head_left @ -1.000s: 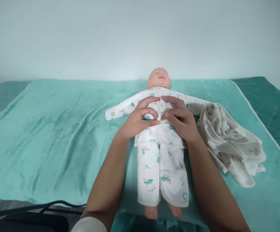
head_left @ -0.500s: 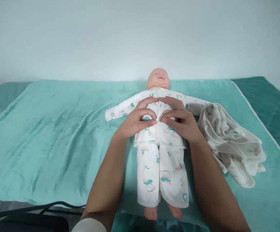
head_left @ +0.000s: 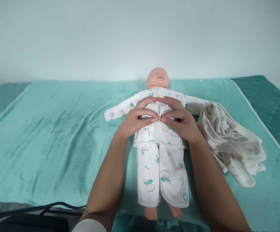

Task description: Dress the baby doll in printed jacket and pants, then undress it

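Note:
A baby doll (head_left: pixel 157 78) lies on its back, head toward the wall and arms spread. It wears a white printed baby jacket (head_left: pixel 146 137) and matching trousers (head_left: pixel 148 175); its bare feet stick out below. My left hand (head_left: pixel 138 117) pinches the jacket's front edge at the middle of the belly, thumb and index finger together. Facing it, my right hand (head_left: pixel 178 119) pinches the other front edge, so the fingertips of both hands nearly meet at the front opening. A small fastening between the fingertips is mostly hidden.
A crumpled white printed cloth (head_left: pixel 234 145) lies to the right, covering the end of one doll sleeve. Under everything spreads a turquoise blanket (head_left: pixel 45 138), wrinkled on the left. A pale wall (head_left: pixel 106 38) stands behind. At the lower left are a dark object (head_left: pixel 31 223) and a black cable.
The left thumb and index finger have closed together on the jacket edge, and the fabric at the front opening is lifted slightly between both hands. The doll and cloth stay put.

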Demonstrator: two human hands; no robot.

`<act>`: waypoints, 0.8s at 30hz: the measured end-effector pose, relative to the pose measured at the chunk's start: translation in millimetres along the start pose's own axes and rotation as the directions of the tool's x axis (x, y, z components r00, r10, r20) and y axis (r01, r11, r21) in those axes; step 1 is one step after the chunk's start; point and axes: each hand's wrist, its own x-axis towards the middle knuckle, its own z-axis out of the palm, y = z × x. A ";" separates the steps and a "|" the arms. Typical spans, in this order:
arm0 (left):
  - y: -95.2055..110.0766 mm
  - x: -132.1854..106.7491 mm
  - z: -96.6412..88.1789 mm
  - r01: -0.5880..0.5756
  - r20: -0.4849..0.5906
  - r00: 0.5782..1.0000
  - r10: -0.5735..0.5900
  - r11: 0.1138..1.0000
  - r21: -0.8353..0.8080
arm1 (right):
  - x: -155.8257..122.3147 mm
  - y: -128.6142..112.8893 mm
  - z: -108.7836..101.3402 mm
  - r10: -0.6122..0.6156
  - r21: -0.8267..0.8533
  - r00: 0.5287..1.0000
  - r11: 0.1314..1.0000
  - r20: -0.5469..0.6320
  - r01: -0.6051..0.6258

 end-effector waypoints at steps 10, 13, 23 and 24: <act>3.6 1.9 5.3 -0.030 -0.008 0.999 0.031 0.995 0.093 | -1.2 -2.8 3.9 0.047 0.022 0.997 0.999 -0.057 -0.046; 6.4 1.4 5.9 -0.006 -0.014 1.000 0.008 0.994 0.113 | -1.1 -5.1 2.9 0.063 -0.011 0.998 0.998 -0.028 -0.063; 7.6 2.4 8.2 0.009 -0.023 1.000 -0.006 0.993 0.121 | -1.2 -11.3 3.9 0.087 -0.085 0.996 0.993 0.021 -0.085; 8.1 2.6 9.2 0.013 -0.032 0.999 -0.009 0.992 0.125 | -1.4 -12.2 4.5 0.086 -0.100 0.996 0.991 0.022 -0.083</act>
